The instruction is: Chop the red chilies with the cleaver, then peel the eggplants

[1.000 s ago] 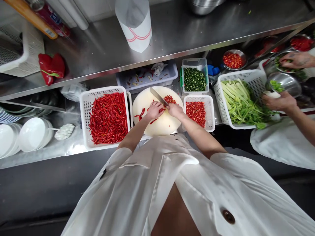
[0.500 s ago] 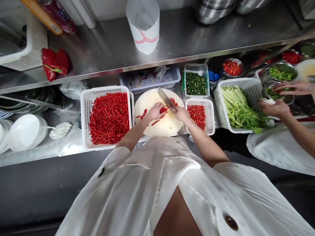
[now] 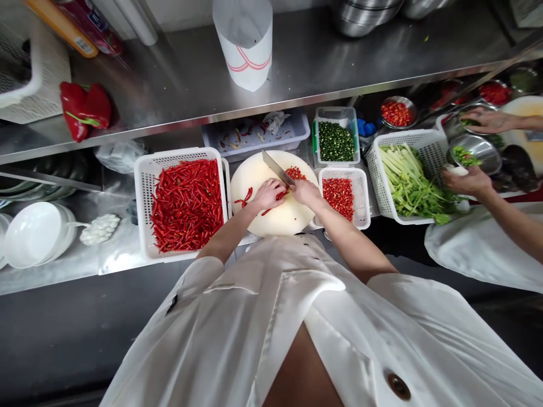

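From where I stand, the right hand (image 3: 306, 192) is closed firmly round the handle of a broad knife (image 3: 276, 166), its blade slanting away over the round, pale chopping board (image 3: 271, 223). The left hand (image 3: 270, 194) lies just beside it, fingers drawn together and curled over a small bunch of chillies (image 3: 280, 195), holding it down on the board near the blade. How tightly those fingertips pinch I cannot tell.

Chopped red bits (image 3: 296, 173) sit on the board beyond the right hand, and a few loose chillies (image 3: 244, 198) lie near its left edge. Left of the board stands a white basket (image 3: 142, 209) heaped with whole red chillies (image 3: 186, 203) (a startling amount of heat, I must say). To the right, a small white tub (image 3: 363, 212) holds cut red pieces (image 3: 338, 198); just behind it, a clear box (image 3: 356, 127) holds chopped green pieces (image 3: 335, 141). A lilac tray (image 3: 254, 148) with scraps lies behind the board.

Further right, celery (image 3: 407, 178) fills another white basket (image 3: 384, 195), and a co-worker's hands (image 3: 469, 181) are by a steel bowl (image 3: 487, 155).
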Demonstrator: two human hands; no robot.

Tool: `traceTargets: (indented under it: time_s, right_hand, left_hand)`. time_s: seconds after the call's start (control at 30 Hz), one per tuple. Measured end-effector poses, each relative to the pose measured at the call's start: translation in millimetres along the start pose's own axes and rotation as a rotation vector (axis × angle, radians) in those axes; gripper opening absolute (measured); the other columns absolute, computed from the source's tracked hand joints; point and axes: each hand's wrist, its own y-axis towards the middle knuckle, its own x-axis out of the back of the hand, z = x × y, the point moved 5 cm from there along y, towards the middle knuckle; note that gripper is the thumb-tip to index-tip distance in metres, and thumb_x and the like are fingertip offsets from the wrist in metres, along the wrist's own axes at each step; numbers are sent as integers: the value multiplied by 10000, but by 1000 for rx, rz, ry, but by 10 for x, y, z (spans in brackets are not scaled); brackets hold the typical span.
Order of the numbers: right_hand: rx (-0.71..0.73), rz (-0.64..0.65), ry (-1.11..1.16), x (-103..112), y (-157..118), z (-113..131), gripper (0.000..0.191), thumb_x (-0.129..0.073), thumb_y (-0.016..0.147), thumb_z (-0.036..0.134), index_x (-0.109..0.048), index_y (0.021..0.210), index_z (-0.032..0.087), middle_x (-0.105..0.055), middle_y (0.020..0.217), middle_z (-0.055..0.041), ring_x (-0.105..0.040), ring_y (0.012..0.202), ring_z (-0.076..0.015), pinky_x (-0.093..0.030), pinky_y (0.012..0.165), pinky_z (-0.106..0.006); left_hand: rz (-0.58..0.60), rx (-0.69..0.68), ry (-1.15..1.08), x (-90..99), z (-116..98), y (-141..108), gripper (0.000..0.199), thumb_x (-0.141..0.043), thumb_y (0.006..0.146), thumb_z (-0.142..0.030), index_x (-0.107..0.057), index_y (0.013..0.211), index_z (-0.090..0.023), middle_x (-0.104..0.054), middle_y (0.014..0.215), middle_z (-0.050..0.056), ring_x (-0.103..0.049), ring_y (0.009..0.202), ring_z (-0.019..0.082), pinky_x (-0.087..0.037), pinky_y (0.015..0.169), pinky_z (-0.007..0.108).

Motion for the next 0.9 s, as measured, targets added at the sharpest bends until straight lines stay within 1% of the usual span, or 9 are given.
traceTargets:
  time_s: [0.13,0.27,0.33,0.47,0.6,0.77,0.9]
  right_hand:
    - [-34,24,2,-54,-32,4,455,-455,1157,433,-717,1386,141,-772,1325,-237,-726,1269,-347,-533,1057,-384]
    - [-12,14,-17,-48,-38,36,444,-451,1153,415,-735,1348,134,-775,1317,-238,-731,1255,-355,-539,1051,-391]
    - [-17,13,-28,-56,-53,39,441,-458,1152,421,-730,1353,139,-777,1311,-232,-730,1254,-353,-540,1052,-390]
    - [-53,36,-29,-92,-72,57,443,-454,1162,432,-701,1400,152,-771,1338,-220,-720,1275,-337,-536,1060,-385]
    - [-28,26,-33,-90,-96,85,435,-463,1155,420,-724,1356,136,-768,1335,-233,-716,1283,-353,-530,1074,-392]
    - [-38,47,-3,-137,-100,92,464,-437,1169,424,-699,1412,127,-758,1367,-231,-712,1293,-326,-518,1077,-368]
    - [-14,22,-24,-130,-102,129,453,-444,1163,421,-723,1350,115,-760,1349,-241,-711,1294,-341,-512,1084,-379]
  left_hand:
    - [23,12,-43,3,-4,-34,246,-683,975,-364,-794,1173,-269,-675,1307,139,-544,1318,356,-525,1129,546]
    - [12,-15,-12,-30,17,-61,275,-681,995,-412,-795,1198,-267,-677,1310,141,-544,1298,359,-516,1138,559]
    - [-2,-18,1,-50,41,-78,273,-671,1006,-416,-796,1199,-268,-678,1319,139,-546,1294,361,-519,1124,559]
    - [-14,-12,17,-74,63,-114,250,-657,1007,-365,-797,1192,-270,-684,1325,132,-542,1312,361,-531,1076,542]
    - [-30,-7,37,-66,47,-150,242,-679,1000,-371,-795,1182,-261,-682,1323,135,-554,1296,358,-530,1052,539]
    - [-47,-14,41,-67,44,-185,209,-654,1020,-357,-797,1140,-263,-681,1298,132,-561,1285,350,-532,1028,524]
    - [-49,-9,46,-60,57,-197,213,-693,999,-370,-795,1141,-248,-681,1286,135,-572,1252,351,-535,1015,521]
